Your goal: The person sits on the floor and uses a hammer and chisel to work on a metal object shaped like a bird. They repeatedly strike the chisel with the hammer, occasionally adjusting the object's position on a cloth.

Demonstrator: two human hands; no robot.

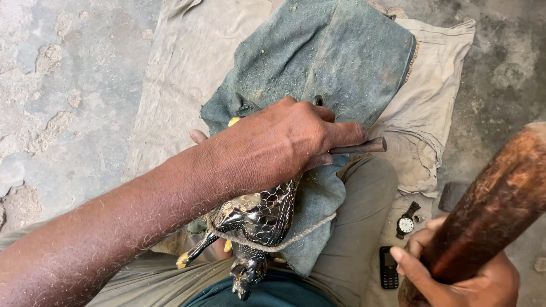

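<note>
Carved animal figure [259, 219] pinned on lap, lower centre of frame; chisel and mallet in hand.

Left hand [284, 142] fingers clenched round chisel [358, 148], bearing on figure; right hand [455, 273] gripping wooden mallet [495, 199], lower right. Figure looks hard, glossy, prob. slippery; thin legs fragile, so take by body. Rope [296, 233] and blue cloth [335, 57] steady it.

A wristwatch [406, 223] and a small black mobile phone [388, 267] lie near each other on the pale cloth [424, 113] spread over the rough concrete floor [62, 85].
</note>
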